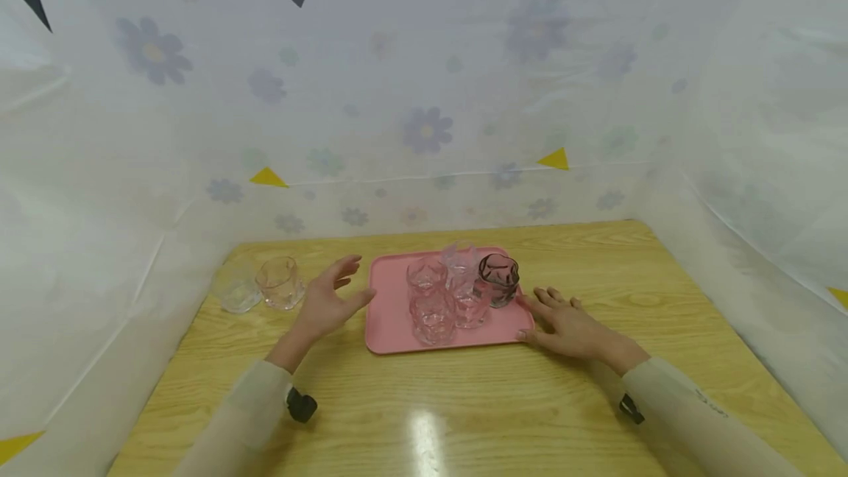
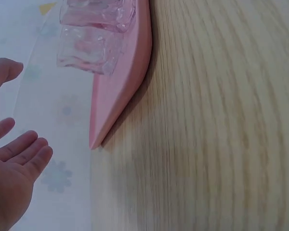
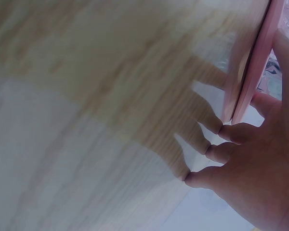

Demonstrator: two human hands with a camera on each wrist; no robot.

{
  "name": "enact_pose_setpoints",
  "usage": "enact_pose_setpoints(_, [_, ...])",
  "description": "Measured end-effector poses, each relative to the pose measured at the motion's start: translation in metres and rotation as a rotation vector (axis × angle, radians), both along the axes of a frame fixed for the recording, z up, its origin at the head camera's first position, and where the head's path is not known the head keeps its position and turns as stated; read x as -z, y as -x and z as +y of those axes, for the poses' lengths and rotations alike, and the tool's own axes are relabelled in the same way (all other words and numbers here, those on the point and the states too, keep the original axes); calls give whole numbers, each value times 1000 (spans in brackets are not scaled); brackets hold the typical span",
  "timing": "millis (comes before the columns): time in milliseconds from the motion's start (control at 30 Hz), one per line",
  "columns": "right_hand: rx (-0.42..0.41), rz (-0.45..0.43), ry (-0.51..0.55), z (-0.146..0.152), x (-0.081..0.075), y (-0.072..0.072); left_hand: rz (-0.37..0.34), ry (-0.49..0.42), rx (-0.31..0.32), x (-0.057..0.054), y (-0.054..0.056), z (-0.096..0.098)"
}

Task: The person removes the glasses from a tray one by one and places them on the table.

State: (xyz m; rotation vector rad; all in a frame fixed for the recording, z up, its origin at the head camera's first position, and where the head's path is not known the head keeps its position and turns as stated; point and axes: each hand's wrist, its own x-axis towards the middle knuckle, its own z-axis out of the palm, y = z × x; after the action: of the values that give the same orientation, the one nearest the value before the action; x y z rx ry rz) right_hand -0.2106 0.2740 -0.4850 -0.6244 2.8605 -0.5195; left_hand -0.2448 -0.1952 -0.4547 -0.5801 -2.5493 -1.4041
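Note:
A pink tray (image 1: 386, 319) lies on the wooden table, bearing several clear faceted glasses (image 1: 433, 319) grouped at its middle and right. One smoky grey glass (image 1: 500, 280) stands by the tray's right edge. My left hand (image 1: 329, 304) is held just left of the tray, thumb and fingers spread, with nothing in it. In the left wrist view its palm (image 2: 12, 187) shows bare. My right hand (image 1: 573, 330) rests at the tray's right side, thumb and index finger at the rim (image 3: 260, 55). Its other fingertips touch the table.
To the left of my left hand stand two more glasses on the table: a faintly tinted one (image 1: 280, 282) and a clear one (image 1: 237, 289). Flower-patterned white sheeting (image 1: 427, 131) encloses the table (image 1: 371, 411) at the back and both sides.

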Motion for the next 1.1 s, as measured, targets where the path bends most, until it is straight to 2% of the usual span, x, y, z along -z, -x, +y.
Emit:
enact_pose_setpoints(367, [-1,-11,15,-1,-1,0,-24,-76,133,6,-6,29])
enact_pose_setpoints(667, [-1,-7,13,-1,-1,0,-124,-82,192,16,-13,48])
enact_pose_setpoints(1100, [-4,-3,27,-4,-5,-3,-149,-93,249,26,-18,64])
